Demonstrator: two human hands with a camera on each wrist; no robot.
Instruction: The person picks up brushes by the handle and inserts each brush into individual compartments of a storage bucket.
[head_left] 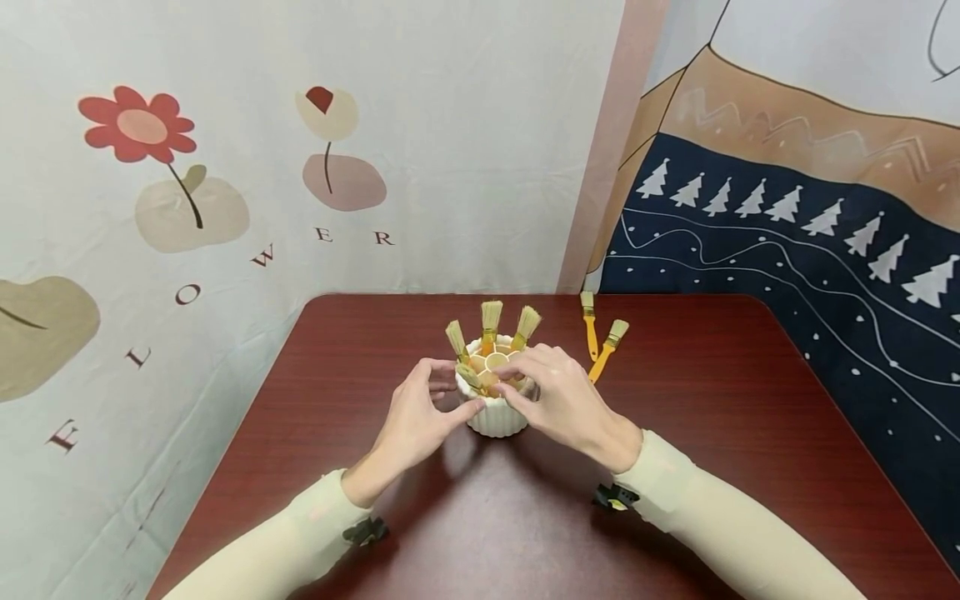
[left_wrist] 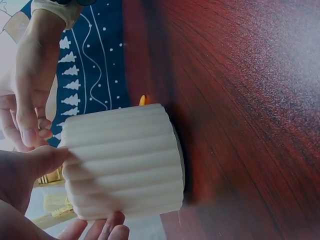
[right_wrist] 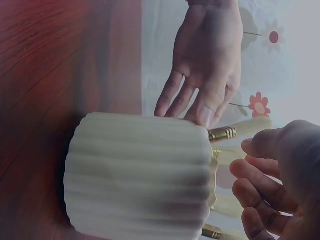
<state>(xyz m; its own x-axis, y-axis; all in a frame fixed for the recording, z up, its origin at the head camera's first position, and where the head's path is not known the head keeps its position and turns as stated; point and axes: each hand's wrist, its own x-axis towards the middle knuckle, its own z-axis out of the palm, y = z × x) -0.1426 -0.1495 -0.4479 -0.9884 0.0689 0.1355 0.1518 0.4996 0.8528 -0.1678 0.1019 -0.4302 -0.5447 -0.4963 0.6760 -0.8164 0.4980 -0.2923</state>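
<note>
A white ribbed brush holder [head_left: 497,421] with round compartments stands upright on the table. Several brushes with pale bristles and gold ferrules stand in it, bristles up, among them a middle brush [head_left: 491,315] and a right-hand brush [head_left: 527,323]. At the near left rim another brush [head_left: 469,377] leans outward. My left hand [head_left: 420,408] holds the holder's left side, thumb at the near rim and fingers round the far side. Over the right part of the opening hovers my right hand [head_left: 566,396]; its fingers are loosely bent, with nothing between them in the right wrist view.
Two more brushes with yellow handles lie behind and right of the holder: a farther brush [head_left: 588,321] and a nearer brush [head_left: 611,346]. The dark red table [head_left: 337,350] meets printed cloth [head_left: 480,167] at its back edge. Both sleeves carry dark wrist devices.
</note>
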